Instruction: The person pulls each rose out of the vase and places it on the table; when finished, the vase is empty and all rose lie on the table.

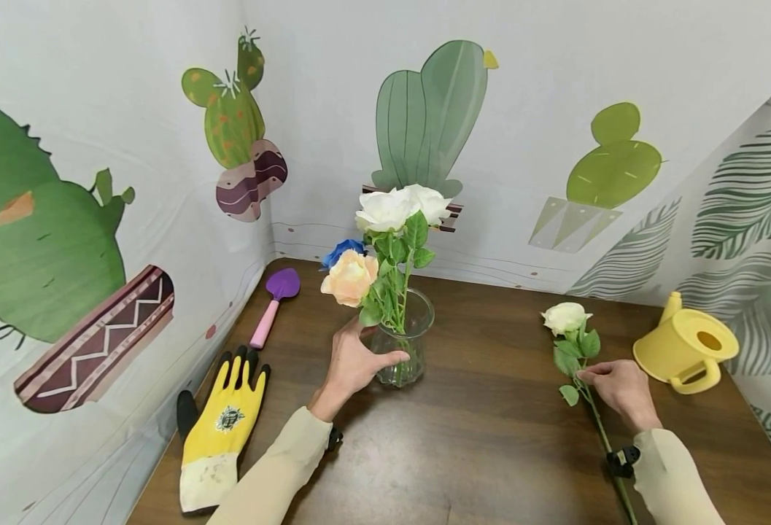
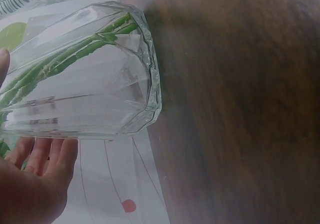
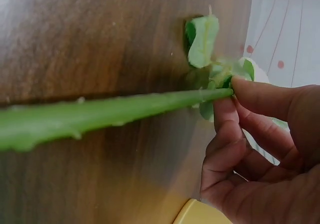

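Note:
A clear glass vase (image 1: 418, 324) stands at the middle of the table, holding two white roses (image 1: 388, 210), a peach rose (image 1: 350, 278) and a blue flower (image 1: 343, 251). My left hand (image 1: 354, 362) grips the vase from its left side, thumb across the front; in the left wrist view the fingers (image 2: 61, 159) lie along the faceted glass, with green stems (image 2: 60, 59) inside. On the right, a single white rose (image 1: 565, 319) lies on the table. Thumb and forefinger of my right hand (image 1: 619, 390) pinch its green stem (image 3: 115, 112) just below the leaves.
A yellow watering can (image 1: 674, 343) stands right of my right hand. Left on the table are a purple trowel with a pink handle (image 1: 265, 324) and a yellow work glove (image 1: 224, 415). A cactus-printed cloth (image 1: 332, 109) hangs behind the brown table (image 1: 477, 437).

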`<control>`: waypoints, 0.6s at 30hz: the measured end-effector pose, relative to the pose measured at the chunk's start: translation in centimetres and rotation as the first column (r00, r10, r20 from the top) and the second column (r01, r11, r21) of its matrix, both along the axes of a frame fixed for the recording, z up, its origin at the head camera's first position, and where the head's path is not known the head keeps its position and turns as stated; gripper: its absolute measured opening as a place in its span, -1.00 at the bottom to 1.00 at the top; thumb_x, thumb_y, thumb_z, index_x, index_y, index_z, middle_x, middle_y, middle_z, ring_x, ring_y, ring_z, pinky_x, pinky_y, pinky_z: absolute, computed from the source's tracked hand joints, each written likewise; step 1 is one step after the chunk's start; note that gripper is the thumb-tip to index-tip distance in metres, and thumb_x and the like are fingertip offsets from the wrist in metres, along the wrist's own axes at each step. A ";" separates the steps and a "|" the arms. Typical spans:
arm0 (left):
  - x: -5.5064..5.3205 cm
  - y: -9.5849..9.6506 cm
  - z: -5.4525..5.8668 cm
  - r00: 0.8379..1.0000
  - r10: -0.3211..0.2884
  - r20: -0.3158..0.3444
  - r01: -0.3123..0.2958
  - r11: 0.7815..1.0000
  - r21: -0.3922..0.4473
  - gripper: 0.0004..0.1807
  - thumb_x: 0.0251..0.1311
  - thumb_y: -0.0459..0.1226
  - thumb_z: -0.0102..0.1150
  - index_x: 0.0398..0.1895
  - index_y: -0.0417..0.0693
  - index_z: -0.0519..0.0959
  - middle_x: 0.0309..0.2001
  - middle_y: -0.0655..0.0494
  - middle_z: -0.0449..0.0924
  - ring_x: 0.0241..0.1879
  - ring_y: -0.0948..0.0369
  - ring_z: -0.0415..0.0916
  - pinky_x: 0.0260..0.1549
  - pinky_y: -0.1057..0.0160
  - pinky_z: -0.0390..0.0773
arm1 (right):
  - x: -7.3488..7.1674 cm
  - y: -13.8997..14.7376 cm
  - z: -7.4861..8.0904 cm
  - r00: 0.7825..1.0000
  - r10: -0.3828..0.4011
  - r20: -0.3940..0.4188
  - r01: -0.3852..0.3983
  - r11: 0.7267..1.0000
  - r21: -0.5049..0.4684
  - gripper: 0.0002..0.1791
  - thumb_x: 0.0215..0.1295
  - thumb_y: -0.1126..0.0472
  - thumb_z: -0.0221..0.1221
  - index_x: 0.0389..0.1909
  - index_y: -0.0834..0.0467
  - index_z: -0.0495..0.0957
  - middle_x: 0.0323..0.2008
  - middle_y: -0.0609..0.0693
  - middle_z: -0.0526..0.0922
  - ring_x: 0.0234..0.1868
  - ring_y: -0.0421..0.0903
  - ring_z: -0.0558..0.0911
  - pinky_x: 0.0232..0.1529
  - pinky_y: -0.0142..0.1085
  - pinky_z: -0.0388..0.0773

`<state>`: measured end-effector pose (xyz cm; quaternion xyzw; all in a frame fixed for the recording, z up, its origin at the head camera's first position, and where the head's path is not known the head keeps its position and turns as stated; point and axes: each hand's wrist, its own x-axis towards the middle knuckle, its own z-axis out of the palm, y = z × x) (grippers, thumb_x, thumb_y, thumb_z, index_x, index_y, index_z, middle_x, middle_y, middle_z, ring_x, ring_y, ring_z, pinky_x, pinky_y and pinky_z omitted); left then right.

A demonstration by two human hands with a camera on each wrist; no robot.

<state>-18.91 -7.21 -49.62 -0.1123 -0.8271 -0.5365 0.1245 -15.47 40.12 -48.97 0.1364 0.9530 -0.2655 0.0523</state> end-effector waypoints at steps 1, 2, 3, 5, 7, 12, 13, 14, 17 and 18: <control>0.0 0.0 0.0 1.000 0.000 0.001 0.000 1.000 0.002 0.07 -0.20 -0.12 0.87 0.51 -0.02 0.56 0.38 -0.06 0.70 0.20 -0.08 0.78 0.20 0.00 0.82 | 0.0 0.0 0.0 1.000 -0.001 0.002 0.001 1.000 0.002 -0.62 0.44 0.09 0.38 -0.11 0.40 0.81 0.05 0.51 0.75 0.07 0.45 0.67 -0.28 -0.30 0.48; 0.0 0.0 0.0 1.000 -0.001 0.003 0.001 1.000 0.004 0.07 -0.20 -0.12 0.87 0.51 -0.01 0.57 0.38 -0.06 0.70 0.21 -0.08 0.78 0.20 0.00 0.82 | 0.0 0.0 0.1 1.000 -0.002 0.004 0.002 1.000 0.004 -0.62 0.44 0.09 0.38 -0.11 0.40 0.81 0.04 0.50 0.75 0.06 0.44 0.67 -0.28 -0.30 0.48; 0.0 0.0 0.0 1.000 0.000 0.004 0.000 1.000 0.005 0.06 -0.20 -0.12 0.87 0.50 -0.01 0.57 0.37 -0.06 0.71 0.20 -0.08 0.78 0.20 0.00 0.82 | 0.0 0.0 0.1 1.000 -0.005 0.004 0.005 1.000 0.006 -0.61 0.45 0.09 0.37 -0.10 0.40 0.81 0.05 0.50 0.75 0.05 0.42 0.67 -0.28 -0.30 0.48; 0.0 0.0 0.1 1.000 0.000 0.008 0.000 1.000 0.007 0.06 -0.21 -0.14 0.87 0.50 -0.02 0.57 0.37 -0.06 0.71 0.20 -0.09 0.78 0.21 -0.01 0.82 | 0.0 0.0 0.2 1.000 -0.010 0.009 0.010 1.000 0.000 -0.61 0.46 0.09 0.36 -0.09 0.41 0.80 0.05 0.50 0.75 0.02 0.38 0.67 -0.29 -0.31 0.47; 0.0 0.0 0.1 1.000 0.001 0.010 -0.001 1.000 0.008 0.06 -0.21 -0.15 0.87 0.50 -0.01 0.57 0.37 -0.06 0.71 0.20 -0.09 0.78 0.21 -0.01 0.82 | 0.1 -0.1 0.4 1.000 -0.017 0.007 0.017 1.000 0.000 -0.60 0.46 0.08 0.35 -0.08 0.42 0.80 0.05 0.50 0.75 0.00 0.33 0.66 -0.29 -0.32 0.47; 0.1 0.0 0.1 1.000 0.004 0.011 -0.004 1.000 0.010 0.06 -0.23 -0.16 0.88 0.49 -0.01 0.58 0.36 -0.06 0.72 0.19 -0.10 0.78 0.21 -0.03 0.82 | 0.1 -0.3 0.8 1.000 -0.022 -0.021 0.023 1.000 0.010 -0.59 0.46 0.07 0.36 -0.09 0.41 0.80 0.03 0.49 0.75 -0.02 0.30 0.65 -0.29 -0.31 0.47; 0.1 0.1 0.1 1.000 0.003 0.011 -0.004 1.000 0.012 0.06 -0.23 -0.17 0.88 0.49 -0.01 0.58 0.36 -0.06 0.72 0.20 -0.11 0.78 0.21 -0.04 0.82 | 0.1 -0.3 0.9 0.999 -0.021 -0.031 0.022 1.000 0.015 -0.60 0.46 0.07 0.36 -0.09 0.41 0.80 0.02 0.49 0.75 -0.02 0.31 0.66 -0.29 -0.30 0.47; 0.0 0.0 0.1 1.000 0.002 0.011 -0.002 1.000 0.013 0.06 -0.23 -0.17 0.88 0.49 -0.01 0.58 0.36 -0.06 0.71 0.20 -0.11 0.78 0.21 -0.04 0.81 | 0.1 -0.3 1.0 0.999 -0.019 -0.042 0.020 1.000 0.020 -0.60 0.45 0.08 0.37 -0.10 0.41 0.81 0.02 0.49 0.76 -0.01 0.33 0.67 -0.29 -0.30 0.48; 0.0 0.0 0.1 1.000 -0.001 0.004 0.001 1.000 0.012 0.06 -0.22 -0.16 0.88 0.49 -0.04 0.58 0.36 -0.08 0.71 0.19 -0.11 0.78 0.20 -0.05 0.82 | 0.2 -0.7 1.3 0.996 -0.016 -0.087 0.019 0.999 0.036 -0.63 0.46 0.09 0.37 -0.12 0.38 0.82 -0.01 0.46 0.78 0.01 0.38 0.69 -0.29 -0.29 0.50; 0.0 0.0 0.1 1.000 -0.004 0.000 0.004 1.000 0.013 0.06 -0.21 -0.15 0.87 0.49 -0.04 0.58 0.37 -0.09 0.71 0.19 -0.11 0.78 0.20 -0.05 0.82 | 0.3 -0.9 1.5 0.994 -0.012 -0.107 0.017 0.999 0.043 -0.64 0.46 0.09 0.37 -0.12 0.37 0.82 -0.02 0.45 0.79 0.01 0.39 0.71 -0.29 -0.29 0.50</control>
